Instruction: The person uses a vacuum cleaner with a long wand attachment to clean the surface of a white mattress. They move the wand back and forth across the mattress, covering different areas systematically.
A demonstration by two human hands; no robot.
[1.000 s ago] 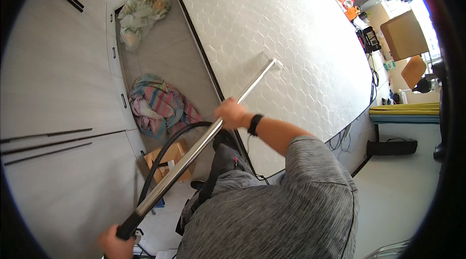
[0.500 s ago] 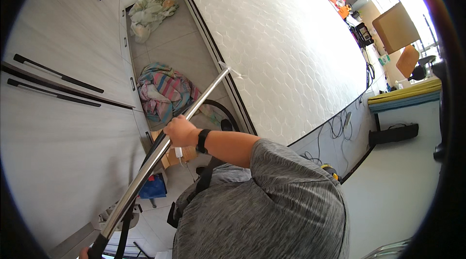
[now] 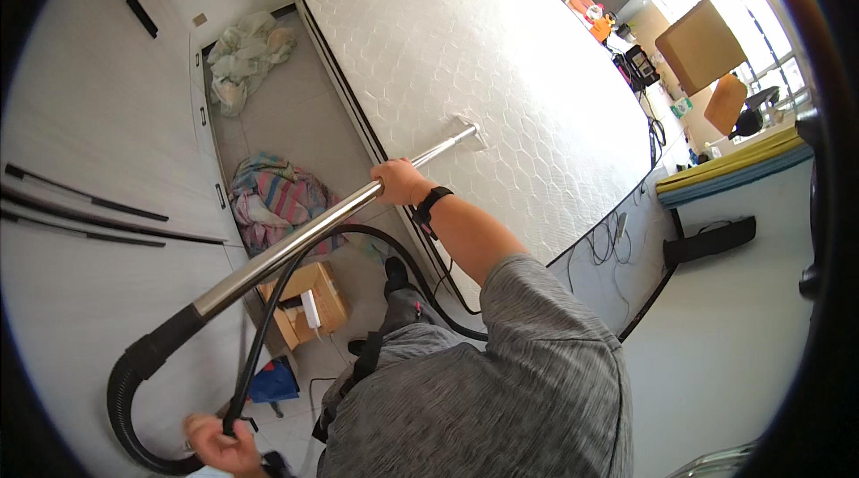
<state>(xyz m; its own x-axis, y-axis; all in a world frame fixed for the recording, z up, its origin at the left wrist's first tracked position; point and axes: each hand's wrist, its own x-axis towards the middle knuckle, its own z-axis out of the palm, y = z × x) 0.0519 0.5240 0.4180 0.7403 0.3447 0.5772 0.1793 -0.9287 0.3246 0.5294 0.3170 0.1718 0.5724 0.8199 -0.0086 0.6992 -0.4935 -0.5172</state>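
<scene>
My right hand (image 3: pixel 403 182) is wrapped round a shiny metal vacuum wand (image 3: pixel 309 232). The wand slants from the lower left up to the white mattress (image 3: pixel 555 75), where its clear flat head (image 3: pixel 479 134) rests on the quilted top. A black ribbed hose (image 3: pixel 116 406) curves down from the wand's lower end. At the bottom left, my left hand (image 3: pixel 219 447) is closed on a thinner black tube (image 3: pixel 259 348), which arches past my legs beside the bed. Dark bands circle both wrists.
Crumpled striped bedding (image 3: pixel 282 200) and a pale cloth heap (image 3: pixel 246 57) lie on the floor between bed and wardrobe (image 3: pixel 98 272). An open cardboard box (image 3: pixel 327 299) holding a white power strip and a blue bag (image 3: pixel 273 381) are near my feet. Loose cables (image 3: pixel 608 245) lie right of the bed.
My right hand and the wand have moved up and right, and the head has gone from the mattress edge further onto it. My left hand has come into fuller view, gripping the thin tube.
</scene>
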